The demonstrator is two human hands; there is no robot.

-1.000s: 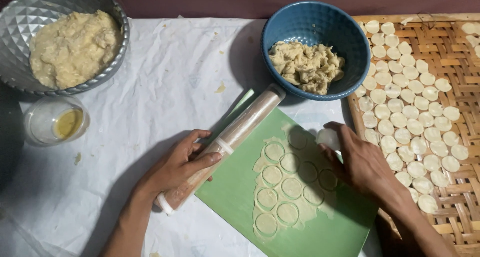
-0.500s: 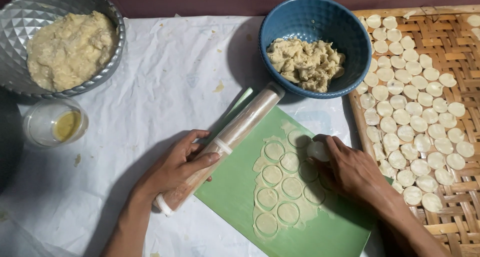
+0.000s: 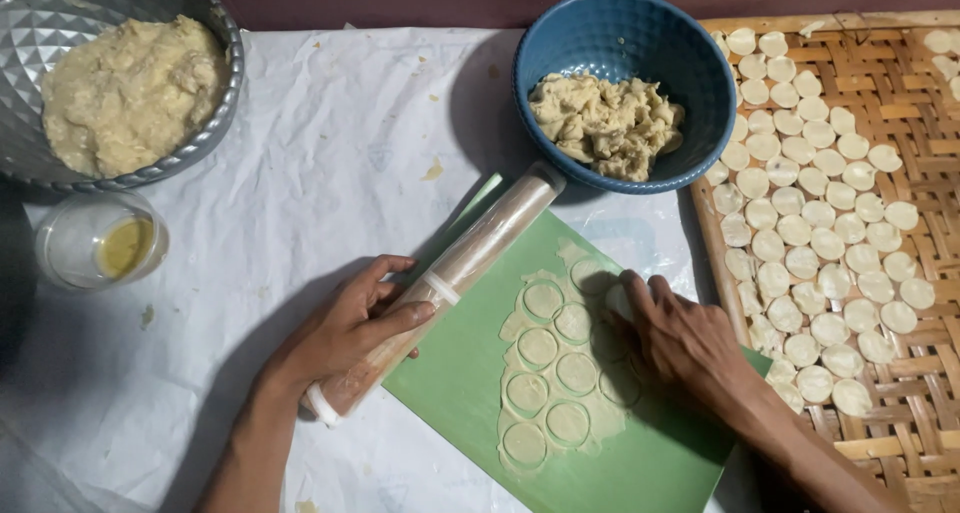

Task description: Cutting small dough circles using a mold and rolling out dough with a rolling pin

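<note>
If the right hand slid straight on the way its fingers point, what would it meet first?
The right hand points up-left across the green mat. It would likely first meet the cut dough rounds on the rolled sheet, then the rolling pin beyond them.

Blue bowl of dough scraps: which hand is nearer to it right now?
Right. The right hand lies on the green mat just below the blue bowl; the left hand grips the rolling pin farther left.

head: worn camera | faces straight down | close over table (image 3: 330,153)
</note>
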